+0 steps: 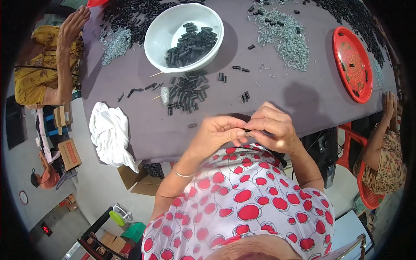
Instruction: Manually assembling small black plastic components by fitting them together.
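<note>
My left hand [221,133] and my right hand [274,128] meet just over the near table edge, fingertips pinched together. Between them shows a small dark piece [247,130], mostly hidden by the fingers. Beyond them a few small black cylindrical parts [245,96] lie on the grey-covered table. A loose pile of black tubular parts [187,93] spreads in front of a white bowl [152,47], which holds more black parts [195,48]. To the right lies a heap of small silvery springs [291,47], with some loose springs nearer me.
A white cloth [109,134] hangs over the table's left edge. At the right stands a red patterned tray [353,65] with a few black parts. Other people's arms [63,65] show on both sides. An open cardboard box [145,186] sits below the table.
</note>
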`<state>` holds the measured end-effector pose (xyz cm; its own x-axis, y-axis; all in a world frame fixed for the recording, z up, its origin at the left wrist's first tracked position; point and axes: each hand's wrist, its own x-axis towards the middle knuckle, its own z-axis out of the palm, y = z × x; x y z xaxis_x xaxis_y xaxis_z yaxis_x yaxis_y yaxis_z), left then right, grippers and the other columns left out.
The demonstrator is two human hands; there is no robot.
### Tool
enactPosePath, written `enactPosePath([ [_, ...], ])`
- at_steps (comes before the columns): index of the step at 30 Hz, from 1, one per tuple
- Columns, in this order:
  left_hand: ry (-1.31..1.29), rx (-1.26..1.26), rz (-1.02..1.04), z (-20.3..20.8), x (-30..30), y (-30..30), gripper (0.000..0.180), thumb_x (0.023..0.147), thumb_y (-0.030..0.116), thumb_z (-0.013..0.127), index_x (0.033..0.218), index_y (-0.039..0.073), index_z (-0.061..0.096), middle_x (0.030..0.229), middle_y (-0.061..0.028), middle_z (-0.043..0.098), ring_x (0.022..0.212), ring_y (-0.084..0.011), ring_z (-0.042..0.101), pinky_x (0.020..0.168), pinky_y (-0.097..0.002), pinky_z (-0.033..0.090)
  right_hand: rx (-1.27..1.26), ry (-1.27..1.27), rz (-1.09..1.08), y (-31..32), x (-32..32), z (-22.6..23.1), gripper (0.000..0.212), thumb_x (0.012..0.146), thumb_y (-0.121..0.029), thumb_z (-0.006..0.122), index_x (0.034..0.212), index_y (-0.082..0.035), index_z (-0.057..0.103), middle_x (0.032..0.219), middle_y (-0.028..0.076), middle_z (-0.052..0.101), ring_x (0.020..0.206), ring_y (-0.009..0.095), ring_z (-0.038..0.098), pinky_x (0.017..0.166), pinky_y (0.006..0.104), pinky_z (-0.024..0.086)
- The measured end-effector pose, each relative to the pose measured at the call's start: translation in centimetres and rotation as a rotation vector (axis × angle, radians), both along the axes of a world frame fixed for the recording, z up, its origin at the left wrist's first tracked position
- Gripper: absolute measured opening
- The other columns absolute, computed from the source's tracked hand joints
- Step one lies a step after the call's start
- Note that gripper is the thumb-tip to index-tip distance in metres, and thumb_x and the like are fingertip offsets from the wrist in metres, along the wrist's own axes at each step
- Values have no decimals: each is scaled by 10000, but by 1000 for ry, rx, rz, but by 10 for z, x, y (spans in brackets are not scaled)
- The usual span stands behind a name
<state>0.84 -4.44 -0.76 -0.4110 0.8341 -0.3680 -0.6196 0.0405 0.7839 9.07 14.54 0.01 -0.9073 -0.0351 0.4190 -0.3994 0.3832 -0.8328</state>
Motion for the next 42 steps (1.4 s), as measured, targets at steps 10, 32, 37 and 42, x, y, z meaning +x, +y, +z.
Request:
enactPosePath([
  [10, -60, -71, 82, -5, -3, -1, 208, 895, 110, 604, 1041, -39, 605, 877, -107, 662, 731, -136, 631, 670, -258, 536, 219, -129, -353, 11, -19, -9, 232, 711, -18, 661, 939, -54, 645, 840, 75, 573, 773, 248, 570, 653, 362, 464],
  [32, -83, -32, 301, -3, 3, 11, 226, 906, 121, 598, 1050, -53, 591, 894, -97, 655, 733, -110, 610, 667, -239, 521, -573, -376, -298, -2, -15, 0, 131, 821, 46, 612, 941, -4, 632, 794, -23, 577, 736, 42, 542, 637, 188, 434],
  [37, -19, 1, 306, 10, 5, 18, 218, 909, 105, 590, 1054, -58, 589, 897, -102, 656, 730, -111, 607, 669, -240, 520, -774, -423, -222, -4, -11, 9, 122, 837, 34, 615, 957, 25, 634, 817, 8, 621, 743, 58, 564, 652, 187, 455],
  [42, 22, 1, 313, 16, 10, 19, 214, 911, 95, 584, 1057, -61, 588, 899, -102, 656, 727, -112, 604, 671, -236, 516, -665, -301, -304, -12, -7, 17, 112, 819, 52, 623, 924, 16, 637, 824, 19, 624, 732, 74, 577, 633, 204, 474],
])
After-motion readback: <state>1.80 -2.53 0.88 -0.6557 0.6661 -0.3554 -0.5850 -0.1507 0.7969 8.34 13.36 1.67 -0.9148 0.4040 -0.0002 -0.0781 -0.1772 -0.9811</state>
